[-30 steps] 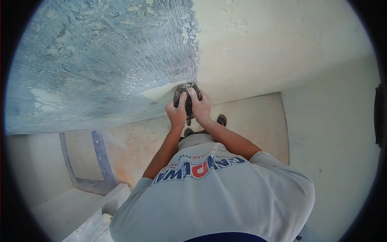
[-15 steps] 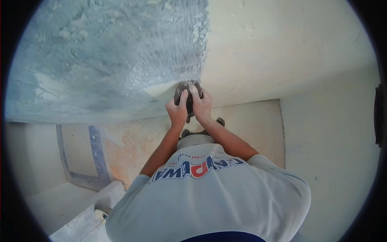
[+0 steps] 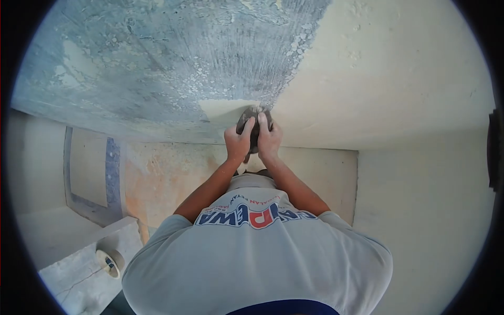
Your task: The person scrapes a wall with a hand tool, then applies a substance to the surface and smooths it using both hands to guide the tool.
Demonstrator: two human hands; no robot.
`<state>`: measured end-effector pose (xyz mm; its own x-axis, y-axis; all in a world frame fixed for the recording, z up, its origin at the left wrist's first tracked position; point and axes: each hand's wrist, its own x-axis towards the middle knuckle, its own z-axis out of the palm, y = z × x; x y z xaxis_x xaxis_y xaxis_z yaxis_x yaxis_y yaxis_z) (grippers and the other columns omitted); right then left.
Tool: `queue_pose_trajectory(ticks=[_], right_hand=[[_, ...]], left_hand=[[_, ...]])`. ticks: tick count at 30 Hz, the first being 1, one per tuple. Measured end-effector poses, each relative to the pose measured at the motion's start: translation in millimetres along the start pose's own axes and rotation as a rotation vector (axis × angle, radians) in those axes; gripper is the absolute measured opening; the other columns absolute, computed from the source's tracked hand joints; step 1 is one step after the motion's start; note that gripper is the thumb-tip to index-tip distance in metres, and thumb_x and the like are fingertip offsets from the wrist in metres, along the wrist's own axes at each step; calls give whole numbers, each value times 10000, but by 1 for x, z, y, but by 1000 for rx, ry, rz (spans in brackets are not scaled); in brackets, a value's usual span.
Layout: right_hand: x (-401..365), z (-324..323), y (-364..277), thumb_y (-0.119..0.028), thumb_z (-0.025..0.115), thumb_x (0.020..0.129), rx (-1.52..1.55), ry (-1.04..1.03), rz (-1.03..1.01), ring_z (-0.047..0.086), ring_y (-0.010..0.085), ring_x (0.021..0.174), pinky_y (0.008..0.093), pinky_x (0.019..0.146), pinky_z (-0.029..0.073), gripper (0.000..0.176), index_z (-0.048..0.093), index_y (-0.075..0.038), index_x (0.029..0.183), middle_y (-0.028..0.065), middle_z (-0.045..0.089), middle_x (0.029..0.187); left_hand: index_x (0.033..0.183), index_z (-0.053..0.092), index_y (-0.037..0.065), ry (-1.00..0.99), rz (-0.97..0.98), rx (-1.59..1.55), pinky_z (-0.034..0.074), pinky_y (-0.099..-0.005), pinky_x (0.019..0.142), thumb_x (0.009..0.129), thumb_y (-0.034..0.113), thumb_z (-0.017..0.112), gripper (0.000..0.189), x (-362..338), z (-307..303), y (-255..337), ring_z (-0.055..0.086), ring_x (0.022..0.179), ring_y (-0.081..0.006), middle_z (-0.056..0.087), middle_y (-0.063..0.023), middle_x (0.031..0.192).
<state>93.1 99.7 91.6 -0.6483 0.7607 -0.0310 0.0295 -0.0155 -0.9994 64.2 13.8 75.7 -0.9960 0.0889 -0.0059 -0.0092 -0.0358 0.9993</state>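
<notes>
Dark and dusty, the tool (image 3: 254,131) at centre frame is gripped by the left hand (image 3: 237,144) and right hand (image 3: 270,140), fingers curled around it, just below the blue-grey wall patch (image 3: 173,63).

The wall (image 3: 315,94) ahead shows 2 finishes: rough, flaky blue-grey on the left, smoother cream on the right. Below it lies a pale floor (image 3: 157,168) with orange-brown stains. At left, a pale rectangle (image 3: 89,168) has a blue-grey border; nearer, a cracked whitish ledge (image 3: 79,273) bears a round, pale container (image 3: 108,263). The light is soft.
</notes>
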Motion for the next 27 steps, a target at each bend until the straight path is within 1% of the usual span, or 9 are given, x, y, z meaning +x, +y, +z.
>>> queue_pose_trajectory(ticks=[2,6,7,9,12,16,19,24,27], right_hand=[[4,1,-15,-315,681,950,-17,-17,-57,520,110,651,333,598,453,383,682,56,855,71,623,677],[-4,0,33,-352,675,949,31,32,51,521,121,645,348,616,465,413,685,50,852,76,626,679],[-5,-1,28,-352,675,949,29,29,47,521,121,645,348,616,465,413,685,50,852,76,626,679],[-5,-4,19,-337,678,949,-64,29,40,528,120,655,341,623,470,397,692,50,865,78,634,687],[9,-1,-5,-317,679,952,-1,-21,-59,534,115,666,328,624,468,377,701,53,885,74,642,697],[-5,-2,15,-300,678,958,54,29,34,485,85,645,321,576,438,382,653,36,779,32,583,655],[3,-6,6,-293,678,960,-45,9,-27,478,82,640,317,571,430,375,654,35,781,21,579,657],[-4,-7,9,-298,682,959,10,28,-17,470,80,636,306,565,420,372,657,34,794,9,563,647],[5,-4,2,-300,684,958,56,41,5,469,79,636,306,564,418,371,663,35,802,4,565,649]], left_hand=[[809,703,-67,-28,-3,-13,458,-322,555,908,285,733,367,5,0,37,521,597,-69,628,-37,619],[829,712,-71,-7,-34,66,474,-335,575,896,337,740,415,-2,-2,-21,568,626,-87,668,-98,646],[829,712,-71,-5,-33,62,474,-335,575,896,337,740,415,-3,-1,-17,568,626,-87,668,-98,646],[827,701,-59,-36,-75,38,464,-295,583,916,263,731,336,-4,-2,-9,532,667,-54,646,-11,681],[859,713,-60,-59,-39,25,473,-292,604,916,265,729,330,8,1,13,548,684,-56,664,-24,705],[852,711,-72,-27,-5,42,495,-316,609,905,276,735,353,-2,4,-4,597,665,-80,683,-107,671],[854,714,-69,-26,5,68,497,-322,613,898,291,743,364,0,4,17,608,659,-93,686,-112,677],[839,710,-65,-45,-14,41,489,-320,599,904,289,736,361,-3,6,-9,587,639,-94,680,-96,664],[833,705,-67,-17,53,4,483,-319,595,903,300,736,375,4,12,20,570,638,-87,670,-88,654]])
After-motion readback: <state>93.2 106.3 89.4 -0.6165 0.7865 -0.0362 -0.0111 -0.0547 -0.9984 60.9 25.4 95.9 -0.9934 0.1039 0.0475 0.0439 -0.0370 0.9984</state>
